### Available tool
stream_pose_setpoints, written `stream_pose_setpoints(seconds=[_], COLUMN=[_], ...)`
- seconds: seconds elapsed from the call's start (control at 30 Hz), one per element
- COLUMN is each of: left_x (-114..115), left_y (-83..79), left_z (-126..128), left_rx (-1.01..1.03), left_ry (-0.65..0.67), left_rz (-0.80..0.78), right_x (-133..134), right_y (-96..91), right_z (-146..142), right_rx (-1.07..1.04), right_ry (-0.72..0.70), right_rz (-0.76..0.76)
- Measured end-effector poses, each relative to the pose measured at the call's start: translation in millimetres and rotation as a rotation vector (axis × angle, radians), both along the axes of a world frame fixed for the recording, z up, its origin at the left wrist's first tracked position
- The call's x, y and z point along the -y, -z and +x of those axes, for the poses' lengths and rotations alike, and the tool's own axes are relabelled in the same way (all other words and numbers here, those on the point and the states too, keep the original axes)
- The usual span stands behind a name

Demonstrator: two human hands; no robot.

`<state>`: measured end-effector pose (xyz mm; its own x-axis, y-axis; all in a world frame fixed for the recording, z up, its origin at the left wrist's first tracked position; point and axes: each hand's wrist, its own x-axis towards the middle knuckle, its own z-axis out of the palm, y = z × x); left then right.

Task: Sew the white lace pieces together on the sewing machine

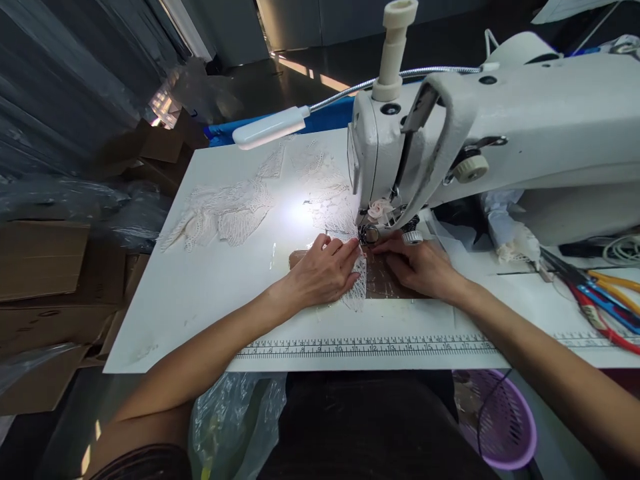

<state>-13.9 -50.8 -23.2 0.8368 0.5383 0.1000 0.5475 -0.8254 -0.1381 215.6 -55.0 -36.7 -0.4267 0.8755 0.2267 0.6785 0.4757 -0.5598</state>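
A white sewing machine point(505, 127) has its presser foot point(369, 235) down by a strip of white lace point(357, 283). My left hand point(327, 270) lies flat over this lace, just left of the foot, with its fingers stretched out and pressing on it. Right of the foot is my right hand point(423, 267), its fingers bent and their tips close to the needle area. Whatever these fingertips pinch is too small and partly hidden to name. Beneath both hands shows the machine's brownish bed plate point(387, 283).
More lace pieces point(235, 210) lie on the left of the white table point(165, 320). A lit lamp point(273, 127) hangs over them. Scissors point(600, 293) rest at the right. A printed ruler point(370, 348) runs along the front edge. Below stands a purple basket point(520, 427); cardboard boxes point(55, 267) stand left.
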Motion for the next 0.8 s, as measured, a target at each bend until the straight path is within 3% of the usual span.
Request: stream_pose_setpoints(seconds=[0.07, 0.27, 0.57, 0.8], left_x=[0.3, 1.6, -0.3, -9.3], left_y=[2.5, 5.1, 5.6, 5.5], left_z=[-0.9, -2.6, -1.7, -1.0], left_rx=[0.022, 0.04, 0.128, 0.087], left_ry=[-0.015, -0.022, -0.092, -0.079], left_rz=[0.002, 0.0, -0.065, -0.056], right_x=[6.5, 18.2, 17.6, 16.7], right_y=[5.9, 5.4, 8.9, 7.5], right_z=[-1.2, -4.5, -6.1, -9.9], right_rx=[-0.016, 0.06, 0.101, 0.103], right_ry=[0.012, -0.23, -0.19, -0.155], right_rz=[0.016, 0.108, 0.111, 0.132])
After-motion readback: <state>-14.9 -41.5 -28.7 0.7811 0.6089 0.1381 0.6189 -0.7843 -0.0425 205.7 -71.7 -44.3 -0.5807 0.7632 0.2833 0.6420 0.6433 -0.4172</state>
